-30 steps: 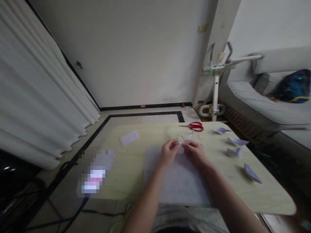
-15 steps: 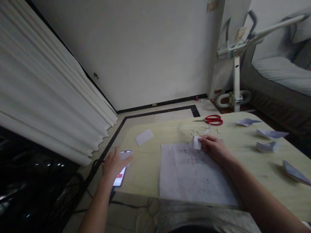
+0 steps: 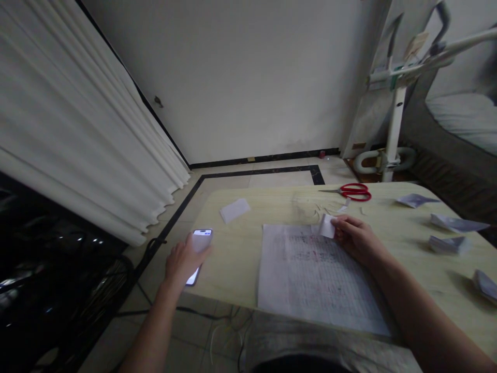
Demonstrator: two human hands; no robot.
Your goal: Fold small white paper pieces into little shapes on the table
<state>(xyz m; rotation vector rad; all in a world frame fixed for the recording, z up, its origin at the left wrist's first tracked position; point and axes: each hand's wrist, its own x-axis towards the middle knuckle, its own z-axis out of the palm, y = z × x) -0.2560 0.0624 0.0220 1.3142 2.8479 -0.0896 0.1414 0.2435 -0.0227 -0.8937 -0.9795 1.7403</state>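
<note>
A lit smartphone [image 3: 203,239] lies at the table's left edge. Across it is my left hand [image 3: 182,263], thumb at the right side and fingers at the left side, closed about its width. My right hand [image 3: 355,238] pinches a small folded piece of white paper [image 3: 327,226] between thumb and fingers. That piece is just above the far edge of a large sheet of paper with writing [image 3: 310,280]. Right-hand fingertips are partly hidden behind the hand.
Red-handled scissors [image 3: 355,191] lie at the table's far edge, near thin paper scraps [image 3: 319,211]. A white paper rectangle [image 3: 235,210] rests on the left. Several folded paper shapes [image 3: 450,244] stand along the right of the wooden table [image 3: 233,259].
The view has shifted, so most table things appear farther right. My left fingers have drawn in at the phone, and the red patch on its screen no longer shows. My right hand keeps its pinch.
</note>
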